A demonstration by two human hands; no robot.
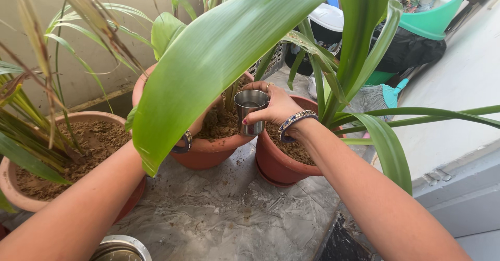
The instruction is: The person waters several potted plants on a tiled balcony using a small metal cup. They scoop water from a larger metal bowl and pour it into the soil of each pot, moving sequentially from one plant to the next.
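The steel tumbler (251,110) is gripped by the right hand (273,107) over the middle terracotta pot (208,154); tilted carelessly, water could be spilled onto the stone floor (229,214); left-hand fingers are hidden by a leaf (219,47).

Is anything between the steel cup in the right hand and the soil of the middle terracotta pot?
Nothing visible: the right hand holds the small steel cup upright at the middle terracotta pot rim, soil directly beside it.
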